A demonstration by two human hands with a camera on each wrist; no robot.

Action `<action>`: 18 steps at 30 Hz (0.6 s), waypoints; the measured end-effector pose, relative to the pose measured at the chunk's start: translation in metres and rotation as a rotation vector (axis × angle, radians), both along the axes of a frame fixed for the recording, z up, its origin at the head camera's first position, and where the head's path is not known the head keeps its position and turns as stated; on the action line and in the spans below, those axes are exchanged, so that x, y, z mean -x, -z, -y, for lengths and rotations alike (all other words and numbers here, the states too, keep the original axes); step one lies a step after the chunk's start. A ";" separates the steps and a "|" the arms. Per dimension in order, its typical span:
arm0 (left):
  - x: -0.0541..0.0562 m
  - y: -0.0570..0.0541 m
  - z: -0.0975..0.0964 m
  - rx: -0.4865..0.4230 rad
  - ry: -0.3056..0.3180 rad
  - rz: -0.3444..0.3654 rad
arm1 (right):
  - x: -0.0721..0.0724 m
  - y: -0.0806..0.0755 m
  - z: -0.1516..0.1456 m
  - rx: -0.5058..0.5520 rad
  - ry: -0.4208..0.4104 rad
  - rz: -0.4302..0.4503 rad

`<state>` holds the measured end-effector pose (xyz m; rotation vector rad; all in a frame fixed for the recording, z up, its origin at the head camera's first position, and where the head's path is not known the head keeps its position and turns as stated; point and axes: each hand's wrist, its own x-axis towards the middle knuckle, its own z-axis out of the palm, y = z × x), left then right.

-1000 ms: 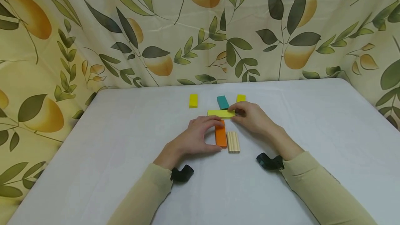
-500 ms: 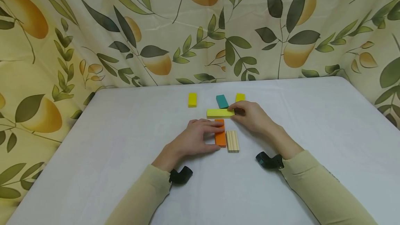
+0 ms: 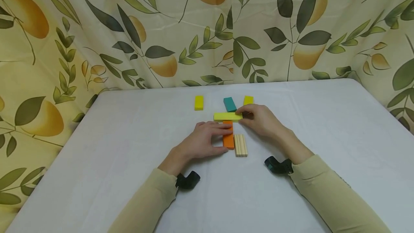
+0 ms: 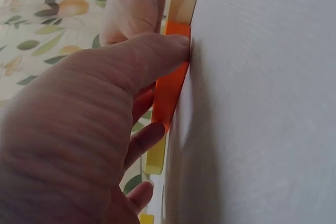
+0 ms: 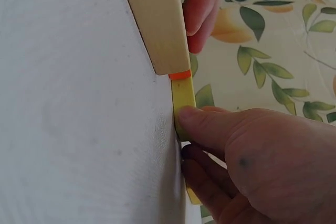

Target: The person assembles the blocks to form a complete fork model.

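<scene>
In the head view, my left hand (image 3: 203, 141) holds an orange wooden block (image 3: 229, 141) lengthwise, thumb at its near end and fingers over the far part. The left wrist view shows the thumb pressed on the near end of that orange block (image 4: 171, 90). My right hand (image 3: 263, 120) pinches the right end of a yellow-green block (image 3: 224, 117) lying crosswise. The far end of the orange block meets the near side of the yellow-green one, forming a T. Just right of the orange block lies a plain grooved wood block (image 3: 240, 146).
Behind the crosswise block lie a teal block (image 3: 230, 104) and a yellow block (image 3: 248, 99), partly behind my right hand. Another yellow block (image 3: 198, 103) lies farther left. A white-covered table (image 3: 97, 161) bears everything, with a fruit-patterned cloth (image 3: 207, 64) hanging behind.
My left hand has slid the orange block away from me, closing the small gap to the yellow-green block. Its fingers have shifted on the block. The right hand stays in place.
</scene>
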<state>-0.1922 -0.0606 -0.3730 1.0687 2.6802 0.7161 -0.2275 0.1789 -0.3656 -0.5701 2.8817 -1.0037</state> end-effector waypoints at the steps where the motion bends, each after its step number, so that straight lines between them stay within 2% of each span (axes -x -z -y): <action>1: 0.000 0.000 0.000 0.003 0.001 0.000 | 0.000 0.000 0.000 0.000 -0.002 -0.003; 18: 0.001 -0.002 0.000 -0.011 -0.001 0.018 | -0.004 -0.003 -0.001 -0.004 0.006 0.016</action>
